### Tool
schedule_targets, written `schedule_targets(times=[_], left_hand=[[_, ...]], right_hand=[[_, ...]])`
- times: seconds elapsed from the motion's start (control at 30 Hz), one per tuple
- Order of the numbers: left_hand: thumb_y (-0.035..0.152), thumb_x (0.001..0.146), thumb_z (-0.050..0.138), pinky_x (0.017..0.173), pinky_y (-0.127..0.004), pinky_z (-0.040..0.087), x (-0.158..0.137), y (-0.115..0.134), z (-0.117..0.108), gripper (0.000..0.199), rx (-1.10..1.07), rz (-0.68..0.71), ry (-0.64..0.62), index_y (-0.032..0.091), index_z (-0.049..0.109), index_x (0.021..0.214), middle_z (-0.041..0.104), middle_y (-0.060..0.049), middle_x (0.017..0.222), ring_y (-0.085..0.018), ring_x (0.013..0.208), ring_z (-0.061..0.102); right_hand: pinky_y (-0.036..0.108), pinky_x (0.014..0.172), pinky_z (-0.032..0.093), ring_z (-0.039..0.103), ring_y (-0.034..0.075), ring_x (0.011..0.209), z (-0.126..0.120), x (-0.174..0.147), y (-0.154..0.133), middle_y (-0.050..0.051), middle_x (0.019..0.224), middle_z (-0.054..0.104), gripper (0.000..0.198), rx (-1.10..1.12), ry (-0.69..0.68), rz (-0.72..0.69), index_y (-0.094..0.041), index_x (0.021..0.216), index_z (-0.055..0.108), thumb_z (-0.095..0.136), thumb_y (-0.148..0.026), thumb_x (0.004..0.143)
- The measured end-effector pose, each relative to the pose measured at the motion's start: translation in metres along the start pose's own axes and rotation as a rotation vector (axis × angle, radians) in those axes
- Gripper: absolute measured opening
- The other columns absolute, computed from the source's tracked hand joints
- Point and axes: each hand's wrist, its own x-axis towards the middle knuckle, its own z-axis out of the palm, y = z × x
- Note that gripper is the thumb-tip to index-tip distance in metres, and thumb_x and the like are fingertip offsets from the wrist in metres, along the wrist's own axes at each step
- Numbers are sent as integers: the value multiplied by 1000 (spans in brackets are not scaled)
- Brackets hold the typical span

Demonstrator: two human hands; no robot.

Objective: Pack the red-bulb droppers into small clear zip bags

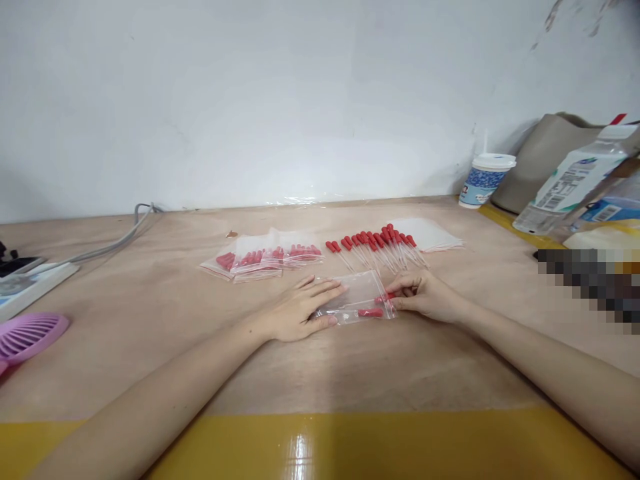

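Observation:
A clear zip bag (356, 291) lies on the table in front of me. My left hand (296, 312) rests flat on the bag's left end, fingers spread. At its right end, my right hand (418, 295) pinches the red bulb of a dropper (384, 299) at the bag's opening. Another red-bulbed dropper (370, 313) lies in the bag near the lower edge. Beyond my right hand is a loose row of droppers (373, 241), red bulbs pointing away from me. Several filled bags (260, 255) overlap behind my left hand.
A stack of flat bags (431, 235) sits behind the droppers. To the right stand a paper cup (484, 180), a plastic bottle (570, 180) and a grey container (533, 157). At left are a pink fan (33, 337), a power strip (37, 287) and a cable (107, 249).

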Motion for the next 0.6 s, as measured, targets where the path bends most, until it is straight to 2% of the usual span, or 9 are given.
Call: schedule_targets(times=[0.1, 0.2, 0.27, 0.37, 0.47, 0.53, 0.6], left_hand=[[50, 93, 34, 112, -45, 14, 0, 0, 0, 57, 6, -8, -9, 29, 20, 143, 28, -4, 148, -22, 136, 25], [51, 92, 34, 112, -46, 15, 0, 0, 0, 57, 5, -11, -11, 29, 21, 143, 28, -4, 148, -22, 136, 25], [51, 92, 34, 112, -46, 15, 0, 0, 0, 56, 6, -9, -7, 29, 22, 143, 28, -4, 148, -22, 136, 25], [51, 93, 34, 112, -46, 14, 0, 0, 0, 55, 10, -7, -1, 29, 23, 142, 28, -4, 147, -22, 135, 26], [50, 93, 34, 112, -46, 14, 1, -1, 1, 54, 12, 4, 7, 30, 25, 142, 28, -4, 148, -22, 135, 26], [50, 93, 34, 112, -47, 14, 1, -1, 1, 53, 19, 11, 12, 30, 26, 141, 28, -4, 147, -22, 135, 26], [49, 93, 34, 111, -47, 15, 1, -2, 2, 52, 32, 13, 9, 30, 28, 141, 28, -5, 147, -22, 135, 26]], right_hand=[[22, 46, 31, 40, 8, 49, 5, -1, -5, -2, 57, 56, 25, 38, -23, -16, -19, 80, 70, 65, -41, 68], [21, 45, 29, 38, 8, 46, 8, -2, -6, -5, 50, 48, 26, 74, 29, 16, -18, 79, 68, 67, -40, 67], [21, 44, 28, 38, 8, 46, 9, -1, -3, -5, 49, 47, 24, 61, 50, -2, -18, 77, 67, 66, -40, 68], [22, 45, 31, 40, 8, 47, 13, 0, 2, -3, 54, 51, 20, -12, 91, -101, -18, 75, 67, 64, -38, 71], [24, 53, 37, 47, 11, 57, 17, 0, 5, 1, 66, 57, 16, -146, 141, -221, -19, 76, 69, 62, -34, 74], [25, 60, 41, 51, 13, 65, 17, 0, 5, 3, 71, 59, 16, -230, 118, -278, -22, 78, 71, 59, -33, 78], [26, 67, 42, 54, 14, 73, 13, 0, 3, 4, 77, 60, 19, -255, 31, -307, -23, 80, 72, 54, -31, 81]])
